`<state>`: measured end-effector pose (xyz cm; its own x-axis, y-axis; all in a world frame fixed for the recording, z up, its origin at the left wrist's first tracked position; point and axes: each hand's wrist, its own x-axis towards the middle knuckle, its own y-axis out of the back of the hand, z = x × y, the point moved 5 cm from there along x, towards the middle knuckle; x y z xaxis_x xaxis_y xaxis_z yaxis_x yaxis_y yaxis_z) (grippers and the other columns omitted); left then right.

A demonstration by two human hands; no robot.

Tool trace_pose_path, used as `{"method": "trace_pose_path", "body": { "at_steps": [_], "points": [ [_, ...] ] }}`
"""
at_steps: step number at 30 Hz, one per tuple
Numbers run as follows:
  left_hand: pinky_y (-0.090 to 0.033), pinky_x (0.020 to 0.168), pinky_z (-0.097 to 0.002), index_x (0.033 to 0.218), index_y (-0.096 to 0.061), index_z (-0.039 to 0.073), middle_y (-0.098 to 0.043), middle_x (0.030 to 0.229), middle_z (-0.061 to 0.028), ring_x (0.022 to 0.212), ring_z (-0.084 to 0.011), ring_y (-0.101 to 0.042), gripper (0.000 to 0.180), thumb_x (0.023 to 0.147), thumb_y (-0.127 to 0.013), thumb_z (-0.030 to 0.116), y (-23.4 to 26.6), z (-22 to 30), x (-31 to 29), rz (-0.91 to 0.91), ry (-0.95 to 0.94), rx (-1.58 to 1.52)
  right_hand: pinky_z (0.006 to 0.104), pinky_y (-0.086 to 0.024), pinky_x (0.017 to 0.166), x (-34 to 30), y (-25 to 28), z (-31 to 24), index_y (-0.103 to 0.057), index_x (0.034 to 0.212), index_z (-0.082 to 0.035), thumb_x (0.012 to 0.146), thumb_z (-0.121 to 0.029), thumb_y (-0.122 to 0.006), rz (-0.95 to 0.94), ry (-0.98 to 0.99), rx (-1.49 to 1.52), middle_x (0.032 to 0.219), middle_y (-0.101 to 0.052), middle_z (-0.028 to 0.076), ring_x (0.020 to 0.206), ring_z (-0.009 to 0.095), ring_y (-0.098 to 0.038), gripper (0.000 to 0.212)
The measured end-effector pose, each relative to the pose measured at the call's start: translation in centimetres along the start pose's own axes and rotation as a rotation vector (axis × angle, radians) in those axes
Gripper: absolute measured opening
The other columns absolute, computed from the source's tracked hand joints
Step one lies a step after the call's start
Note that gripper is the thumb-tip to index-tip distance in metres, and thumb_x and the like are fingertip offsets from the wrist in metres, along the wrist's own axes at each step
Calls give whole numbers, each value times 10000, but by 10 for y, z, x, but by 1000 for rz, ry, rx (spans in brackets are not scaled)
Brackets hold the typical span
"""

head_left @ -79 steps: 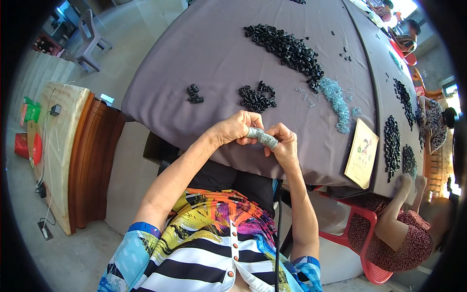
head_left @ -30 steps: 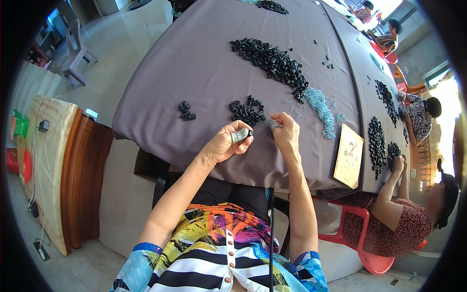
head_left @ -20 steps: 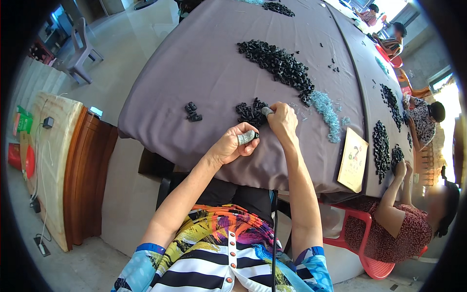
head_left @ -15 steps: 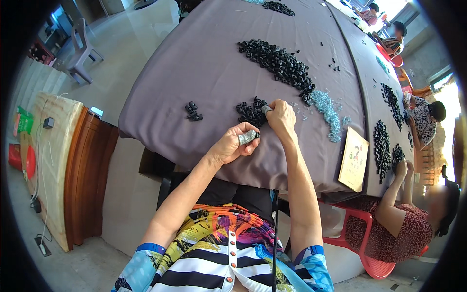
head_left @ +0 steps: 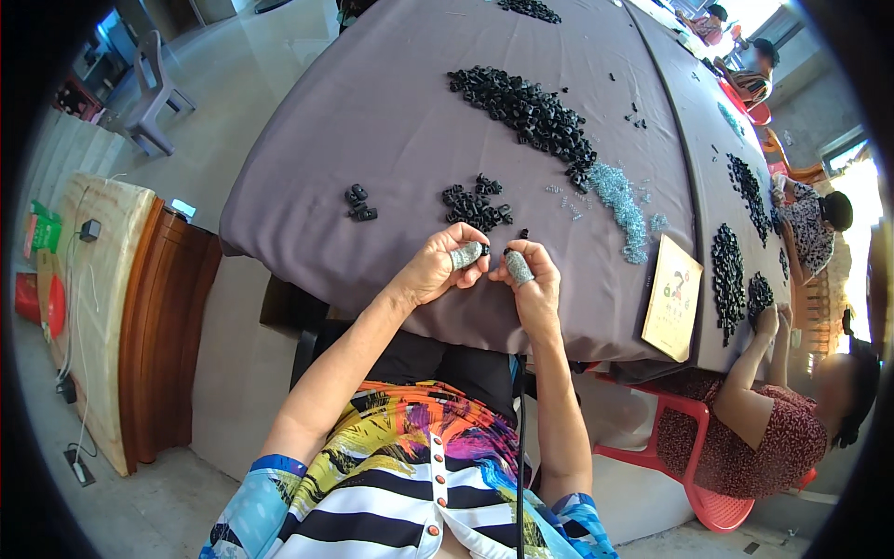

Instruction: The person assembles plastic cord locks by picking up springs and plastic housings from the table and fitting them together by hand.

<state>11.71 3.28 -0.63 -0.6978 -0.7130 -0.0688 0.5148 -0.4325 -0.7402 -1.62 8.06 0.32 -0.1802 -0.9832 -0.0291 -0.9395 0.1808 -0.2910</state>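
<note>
A: Where are the hands, and what do they grip?

B: Both meet at the near edge of the table (head_left: 372, 140), over the purple cloth. The left hand (head_left: 436, 272) and the right hand (head_left: 533, 279) each wear a grey wrapping on a finger, and between their tips sits a small black part (head_left: 488, 250), pinched narrowly from both sides. I cannot tell whether it is one piece or two being pushed together; it is too small.

A: What lies around that grip?

B: Just beyond the fingertips is a small pile of black parts (head_left: 477, 205), near enough to reach. To the left of it, apart, sits a little cluster (head_left: 359, 203) of a few black pieces. Farther out from the grip stretches the long heap of black parts (head_left: 526, 110), and to the right of the hands runs a strip of clear beads (head_left: 622, 203).

A: How far along does the work look?

B: My judgement: early or midway. The long heap is large and the cluster of set-aside pieces is only a handful, so much seems left. Which pile holds finished pieces I cannot say.

A: Anything else hidden?

B: The palms face away, so the inner grip is unseen. A tan card (head_left: 672, 296) hangs over the table edge to the right of the hands. A person in a red patterned top (head_left: 773, 430) works farther right, partly cut off by the dark rim.
</note>
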Motion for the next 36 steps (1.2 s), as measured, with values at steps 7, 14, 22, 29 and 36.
{"method": "trace_pose_path", "body": {
  "at_steps": [7,14,22,29,36],
  "points": [
    [-391,471,-195,1011,-493,29,-560,756,-76,569,-100,-519,138,878,-459,10,-7,1,-1,38,-1,167,253,-510,653,-5,-5,-2,-537,976,5,876,-3,-505,-21,18,21,795,-574,58,683,106,-561,105],
    [-377,457,-177,996,-494,24,-553,748,-54,556,-73,-508,109,896,-450,28,-10,1,-1,49,-7,235,224,-474,600,-6,-8,-8,-533,918,-1,864,8,-509,-14,68,-46,737,-568,41,626,100,-546,60],
    [-377,450,-179,980,-499,20,-552,715,-45,542,-66,-501,93,897,-461,32,-8,-1,0,63,-9,272,229,-499,566,-4,-4,-3,-560,921,17,845,56,-512,-51,99,-96,796,-602,56,626,100,-574,98],
    [-371,438,-175,975,-502,20,-554,713,-43,529,-57,-490,84,900,-468,39,-7,1,-1,58,-10,305,224,-494,557,-6,-7,-6,-569,903,19,836,65,-516,-48,117,-150,783,-610,57,612,99,-577,97],
    [-363,437,-164,973,-510,31,-544,690,-21,513,-37,-464,84,907,-457,37,-11,0,-2,79,-12,365,214,-480,545,-5,-2,-6,-573,899,13,831,69,-524,-98,67,-178,744,-609,51,587,94,-576,100]
  ]
}}
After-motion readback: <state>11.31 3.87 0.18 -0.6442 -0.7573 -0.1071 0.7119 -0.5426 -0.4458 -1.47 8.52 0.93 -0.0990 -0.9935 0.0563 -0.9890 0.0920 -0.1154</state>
